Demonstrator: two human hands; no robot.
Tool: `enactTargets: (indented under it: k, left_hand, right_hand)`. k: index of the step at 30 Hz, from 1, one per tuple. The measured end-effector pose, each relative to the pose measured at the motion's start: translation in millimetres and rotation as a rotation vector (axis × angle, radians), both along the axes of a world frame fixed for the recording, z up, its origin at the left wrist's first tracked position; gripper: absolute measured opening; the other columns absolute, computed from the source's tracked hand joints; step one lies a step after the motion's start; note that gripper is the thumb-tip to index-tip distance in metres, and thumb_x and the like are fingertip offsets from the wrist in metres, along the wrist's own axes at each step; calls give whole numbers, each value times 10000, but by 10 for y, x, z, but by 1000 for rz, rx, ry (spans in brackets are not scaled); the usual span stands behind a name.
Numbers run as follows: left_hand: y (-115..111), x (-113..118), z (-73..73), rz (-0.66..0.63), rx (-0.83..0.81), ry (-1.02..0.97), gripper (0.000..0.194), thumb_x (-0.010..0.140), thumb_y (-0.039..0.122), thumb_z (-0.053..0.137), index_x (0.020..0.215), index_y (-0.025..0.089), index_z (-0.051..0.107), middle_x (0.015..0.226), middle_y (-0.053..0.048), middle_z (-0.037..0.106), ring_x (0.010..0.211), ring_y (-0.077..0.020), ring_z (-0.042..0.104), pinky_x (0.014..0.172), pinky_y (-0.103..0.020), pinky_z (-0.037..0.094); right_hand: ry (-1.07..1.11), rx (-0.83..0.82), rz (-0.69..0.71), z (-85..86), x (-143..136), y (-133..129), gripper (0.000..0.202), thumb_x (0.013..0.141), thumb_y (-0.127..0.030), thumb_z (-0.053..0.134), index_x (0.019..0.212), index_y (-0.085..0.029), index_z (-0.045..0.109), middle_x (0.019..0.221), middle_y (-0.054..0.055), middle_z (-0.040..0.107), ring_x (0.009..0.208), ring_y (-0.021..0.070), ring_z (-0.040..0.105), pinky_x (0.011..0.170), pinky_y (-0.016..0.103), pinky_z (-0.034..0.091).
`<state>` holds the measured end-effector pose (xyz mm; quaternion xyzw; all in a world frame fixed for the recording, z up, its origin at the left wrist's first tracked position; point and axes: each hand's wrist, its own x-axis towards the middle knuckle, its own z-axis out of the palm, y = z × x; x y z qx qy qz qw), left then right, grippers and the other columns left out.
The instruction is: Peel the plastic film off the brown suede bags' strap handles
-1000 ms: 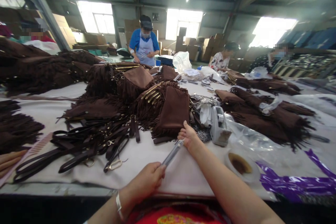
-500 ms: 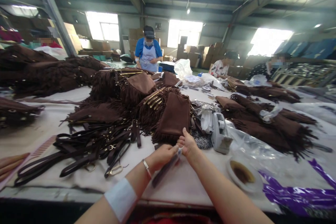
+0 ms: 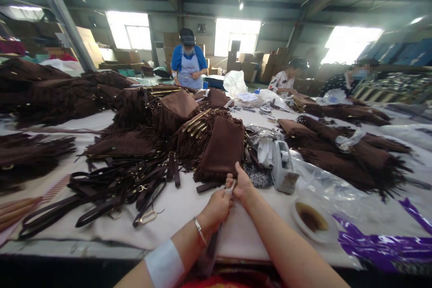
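My left hand (image 3: 216,209) is closed around a dark brown strap (image 3: 212,246), whose lower part hangs down toward the table's front edge. Against it, my right hand (image 3: 241,185) pinches a small whitish, see-through piece (image 3: 231,187) at the strap's upper end, thumb pointing up. What exactly this piece is cannot be made out. Just beyond my fingers lies a brown fringed bag (image 3: 224,144), leaning on a heap of similar bags (image 3: 175,105) with gold zippers. To the left spreads a tangle of dark straps (image 3: 135,189) with gold hooks.
A tape dispenser (image 3: 284,168) and a dish (image 3: 332,235) with brown liquid stand to the right, near purple plastic packaging (image 3: 378,245). More fringed bags (image 3: 337,162) lie farther right. Another person's hand (image 3: 15,213) rests at the left edge. Co-workers (image 3: 189,65) are across the table.
My left hand has come slightly down and nearer to me with the strap, which now hangs more steeply. At the left, more of a fringed bag has come into view above the other person's hand.
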<state>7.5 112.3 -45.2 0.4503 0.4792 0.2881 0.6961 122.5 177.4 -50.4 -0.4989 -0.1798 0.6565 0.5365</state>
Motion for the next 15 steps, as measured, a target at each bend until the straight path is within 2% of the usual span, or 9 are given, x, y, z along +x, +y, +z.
enactTargets:
  k: [3,5,8,10,11,12,14,15]
  left_hand:
    - [-2,-33,-29,-7,-41,-26,399,840,602,520,789,212,450,538,93,347,391,-62,245,395,-211,157]
    - [-2,-67,-64,-25,-58,-55,428,809,633,528,786,217,434,546,99,335,393,-58,241,392,-202,148]
    - [9,-100,-104,-37,-68,-57,456,767,662,533,783,218,427,559,104,326,396,-52,239,389,-191,146]
    - [19,-101,-107,-41,-65,-37,466,749,670,531,781,216,432,564,103,334,400,-51,249,392,-184,157]
    - [23,-96,-101,-46,-64,-26,468,742,672,529,780,215,435,566,101,343,403,-51,257,393,-182,166]
    - [24,-90,-95,-51,-61,-17,472,734,676,527,781,214,440,569,98,354,406,-52,267,393,-180,178]
    - [22,-79,-90,-54,-44,-4,495,712,698,522,780,213,448,570,96,365,406,-53,275,387,-181,194]
    - [22,-76,-99,-54,-35,1,518,694,719,519,777,213,450,566,97,363,403,-54,274,382,-183,198]
  right_hand:
    - [20,1,76,44,77,-300,420,865,-598,530,817,-184,575,635,39,636,562,166,608,541,288,491]
    - [-134,78,89,90,194,-582,348,761,-473,708,913,-170,632,768,64,696,684,192,652,639,309,512]
    - [-636,260,-81,252,567,-909,350,679,-358,775,979,-196,696,929,87,729,863,245,658,801,358,503]
    - [-904,316,-256,425,956,-967,284,704,-343,740,955,-211,726,1024,96,724,987,270,624,899,375,460]
    - [-965,303,-360,514,1171,-947,253,700,-324,732,929,-215,729,1043,91,719,1021,270,602,907,369,446]
    - [-949,250,-457,596,1380,-903,188,690,-304,725,858,-220,725,1003,74,723,1023,261,589,880,346,443]
    - [-833,140,-484,705,1724,-776,69,649,-252,728,672,-209,679,776,52,711,923,250,594,759,316,442]
    - [-800,124,-477,727,1839,-709,85,643,-239,720,609,-206,649,669,37,679,828,236,598,694,307,432]
